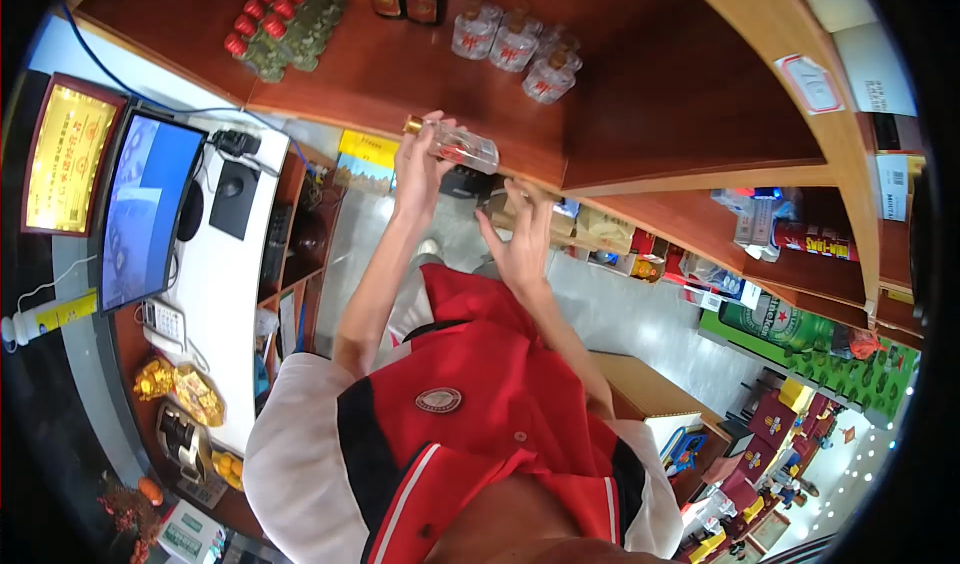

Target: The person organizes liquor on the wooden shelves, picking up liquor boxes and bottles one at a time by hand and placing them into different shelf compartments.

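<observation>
My left hand (418,172) is closed around a small clear glass bottle (468,149) with a gold cap and red marking. The bottle is tilted nearly on its side, its cap to the left, in front of the wooden shelf (400,89). Close to the bottle's base is my right hand (523,239), fingers apart and holding nothing. Several clear bottles with red markings (515,49) stand grouped on the shelf above. Left of them are two dark bottles with red caps (405,2) and a cluster of greenish bottles with red caps (285,24).
To the left, a white counter (225,274) carries a monitor (148,209), a phone (165,326) and gold ornaments (195,394). Lower shelves with packaged goods (770,229) run along the right. A cardboard box (640,389) stands by my right elbow, and green beer cartons (790,329) lie farther right.
</observation>
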The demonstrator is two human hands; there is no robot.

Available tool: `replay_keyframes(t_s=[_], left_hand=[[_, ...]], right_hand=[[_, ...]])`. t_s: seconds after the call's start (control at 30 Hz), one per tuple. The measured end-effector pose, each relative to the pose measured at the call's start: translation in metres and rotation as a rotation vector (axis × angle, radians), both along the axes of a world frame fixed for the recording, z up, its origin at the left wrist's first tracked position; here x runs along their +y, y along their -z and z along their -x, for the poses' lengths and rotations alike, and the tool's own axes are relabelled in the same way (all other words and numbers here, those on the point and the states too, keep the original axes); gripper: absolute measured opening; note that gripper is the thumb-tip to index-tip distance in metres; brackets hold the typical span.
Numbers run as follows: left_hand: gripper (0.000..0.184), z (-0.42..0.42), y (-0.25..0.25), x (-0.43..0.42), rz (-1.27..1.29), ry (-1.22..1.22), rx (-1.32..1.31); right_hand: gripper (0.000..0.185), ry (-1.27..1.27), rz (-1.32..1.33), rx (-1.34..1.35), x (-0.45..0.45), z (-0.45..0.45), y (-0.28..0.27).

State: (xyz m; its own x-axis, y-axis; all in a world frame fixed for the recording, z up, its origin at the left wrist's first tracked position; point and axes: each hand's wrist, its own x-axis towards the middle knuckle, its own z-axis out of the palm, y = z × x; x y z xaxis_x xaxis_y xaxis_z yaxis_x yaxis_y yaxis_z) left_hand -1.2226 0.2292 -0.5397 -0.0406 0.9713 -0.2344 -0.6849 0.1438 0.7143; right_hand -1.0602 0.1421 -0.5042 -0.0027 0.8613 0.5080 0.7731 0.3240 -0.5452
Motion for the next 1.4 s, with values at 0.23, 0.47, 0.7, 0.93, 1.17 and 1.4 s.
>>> replay_keyframes(t_s=[0.23,0.47,0.7,0.93,1.17,1.4], left_hand=[[0.041,-0.025,-0.014,-0.088,0.074,0.071,-0.066],[0.040,-0.099,-0.021,-0.138,-0.049,0.186,0.087],[0.051,-0.191,-0.034,-0.146,-0.305,0.417,0.335],[0.068,-0.295,-0.041,-0.096,-0.389,0.255,0.646],[0.060,-0.343,-0.004,-0.020,-0.417,-0.036,0.753],[0.079,-0.350,0.019,0.028,-0.449,-0.164,1.128]], right_hand=[[0.056,-0.137,0.000,-0.074,-0.027,-0.031,0.022],[0.060,-0.132,-0.007,0.016,-0.077,-0.115,0.031],[0.057,0.024,-0.034,0.135,-0.095,-0.202,0.039],[0.049,0.159,0.155,0.403,-0.031,-0.265,0.050],[0.043,0.048,0.068,0.208,0.072,-0.291,0.058],[0.028,0.033,0.153,0.271,0.142,-0.287,0.077]])
